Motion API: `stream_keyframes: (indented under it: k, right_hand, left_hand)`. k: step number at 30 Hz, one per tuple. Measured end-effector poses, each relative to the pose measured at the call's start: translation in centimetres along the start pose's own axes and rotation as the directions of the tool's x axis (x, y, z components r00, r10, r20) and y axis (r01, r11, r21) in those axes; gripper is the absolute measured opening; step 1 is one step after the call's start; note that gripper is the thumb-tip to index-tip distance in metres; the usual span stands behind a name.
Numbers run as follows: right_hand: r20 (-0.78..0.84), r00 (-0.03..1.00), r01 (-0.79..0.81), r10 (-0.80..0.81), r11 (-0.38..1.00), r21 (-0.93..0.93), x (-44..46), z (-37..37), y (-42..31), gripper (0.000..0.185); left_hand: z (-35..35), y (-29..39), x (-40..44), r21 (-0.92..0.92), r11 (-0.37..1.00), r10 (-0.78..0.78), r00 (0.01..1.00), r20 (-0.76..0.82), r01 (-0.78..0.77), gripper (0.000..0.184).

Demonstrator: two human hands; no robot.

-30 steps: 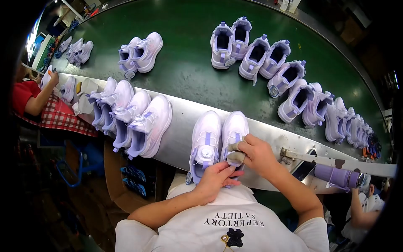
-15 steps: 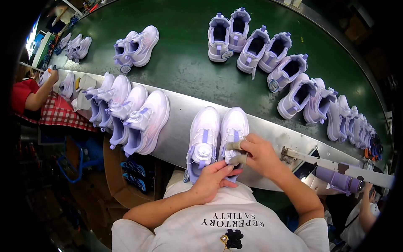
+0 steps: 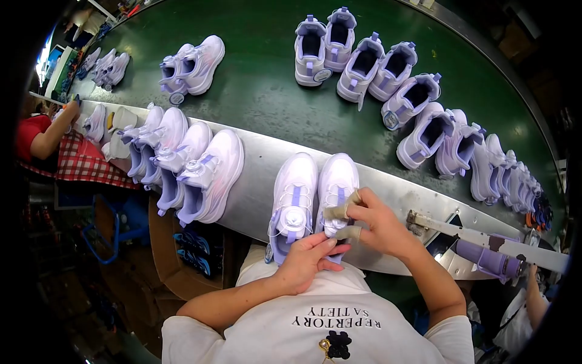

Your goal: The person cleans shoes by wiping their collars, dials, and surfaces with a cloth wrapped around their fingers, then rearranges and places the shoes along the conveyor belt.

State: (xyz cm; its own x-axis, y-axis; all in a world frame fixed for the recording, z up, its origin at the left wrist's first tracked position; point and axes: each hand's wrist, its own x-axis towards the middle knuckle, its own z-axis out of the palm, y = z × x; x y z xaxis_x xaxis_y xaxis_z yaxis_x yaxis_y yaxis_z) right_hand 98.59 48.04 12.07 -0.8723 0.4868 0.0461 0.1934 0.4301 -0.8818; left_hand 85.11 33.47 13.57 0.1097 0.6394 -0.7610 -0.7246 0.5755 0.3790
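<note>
Two white-and-lilac shoes stand side by side on the metal ledge, toes away from me: a left shoe [image 3: 296, 185] and a right shoe [image 3: 337, 174]. My right hand [image 3: 373, 223], with tan covers on two fingertips, has its thumb and fingers closed round the dial area on the right shoe's tongue. My left hand [image 3: 309, 261] lies at the heel opening of the same shoe, its fingers pressed together on the collar. A round white dial [image 3: 292, 219] with thin laces shows on the left shoe, which neither hand grips.
Similar shoes [image 3: 215, 176] stand at the left on the ledge; more [image 3: 364, 65] line the green belt [image 3: 260, 79]. A metal bar [image 3: 467, 232], a phone [image 3: 442, 236] and a purple bottle [image 3: 485, 258] lie right. Co-workers' arms [image 3: 54, 131] show at both sides.
The view has shifted slightly. Shoes on the green belt have moved a little left and away. My right hand's fingers have shifted slightly on the dial area; my left hand stays at the heel.
</note>
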Motion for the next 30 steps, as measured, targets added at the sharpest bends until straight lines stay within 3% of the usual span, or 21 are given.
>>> stream_keyframes:
  k: [1, 4, 7, 10, 16, 19, 22, 23, 25, 26, 27, 28, 29, 30]
  right_hand:
    - [0.016, 0.999, 0.031, -0.031, 0.999, 0.006, 0.0, -0.1, 0.1, 0.038]
    - [-0.023, 0.973, -0.229, 0.228, 0.963, -0.145, -0.5, 0.5, -2.4, 0.040]
    - [-0.096, 0.987, -0.139, 0.129, 0.985, -0.105, -1.1, 0.9, -1.3, 0.039]
    - [-0.048, 0.997, 0.056, -0.056, 0.998, -0.004, -0.3, -0.2, -0.3, 0.038]
    - [-0.095, 0.968, -0.241, 0.231, 0.964, -0.113, -1.2, 0.8, -2.1, 0.032]
    - [-0.017, 0.991, -0.129, 0.130, 0.991, 0.044, -1.0, -0.8, 0.1, 0.031]
    - [-0.266, 0.945, -0.227, 0.192, 0.968, -0.105, -0.6, -3.5, 1.7, 0.031]
    - [-0.108, 0.857, -0.512, 0.504, 0.856, -0.074, -0.7, -4.7, 0.6, 0.046]
    - [-0.027, 0.977, -0.211, 0.210, 0.975, -0.068, -1.5, -4.3, -0.2, 0.058]
    - [0.013, 0.999, -0.052, 0.053, 0.997, -0.053, -2.1, -3.6, -0.5, 0.064]
    - [0.100, 0.987, -0.124, 0.123, 0.992, 0.001, -2.6, -2.8, -0.6, 0.076]
    - [0.038, 0.994, -0.103, 0.103, 0.995, -0.008, -2.7, -1.8, -0.4, 0.076]
    - [-0.022, 0.996, -0.086, 0.086, 0.996, -0.016, -2.7, -0.9, -0.2, 0.075]
    - [-0.078, 0.995, -0.071, 0.069, 0.997, -0.023, -2.8, -0.1, 0.2, 0.075]
  left_hand:
    - [0.1, -0.1, 0.0, -0.001, 1.000, -0.002, 1.000, -0.007, 0.002, 0.036]
    - [-0.1, -0.4, 0.1, -0.039, 0.999, 0.025, 1.000, 0.015, -0.024, 0.036]
    - [0.2, -0.4, 0.1, -0.035, 0.999, 0.009, 1.000, 0.013, -0.009, 0.036]
    - [0.5, -0.5, 0.1, -0.026, 1.000, 0.001, 1.000, 0.017, -0.001, 0.037]
    - [0.7, -0.8, 0.3, -0.045, 0.999, 0.013, 1.000, 0.006, -0.012, 0.036]
    - [1.1, -0.7, 0.1, -0.017, 1.000, 0.006, 1.000, 0.002, -0.006, 0.035]
    - [1.1, 0.8, -1.2, 0.263, 0.957, -0.149, 0.986, 0.072, 0.125, 0.034]
    - [1.7, 2.1, -2.2, 0.503, 0.861, -0.112, 0.993, 0.046, 0.074, 0.033]
    - [3.3, 4.9, -3.9, 0.868, 0.496, -0.030, 0.999, 0.017, 0.000, 0.030]
    - [3.3, 5.0, -3.4, 0.918, 0.347, 0.201, 0.972, 0.125, -0.190, 0.031]
    - [3.3, 4.8, -2.3, 0.928, 0.146, 0.398, 0.879, 0.262, -0.343, 0.033]
    - [3.1, 4.5, -1.0, 0.889, -0.090, 0.544, 0.726, 0.422, -0.449, 0.036]
    - [2.9, 4.0, 0.8, 0.808, -0.231, 0.591, 0.581, 0.560, -0.542, 0.036]
    - [3.0, 3.6, 1.7, 0.831, -0.223, 0.569, 0.624, 0.535, -0.509, 0.036]
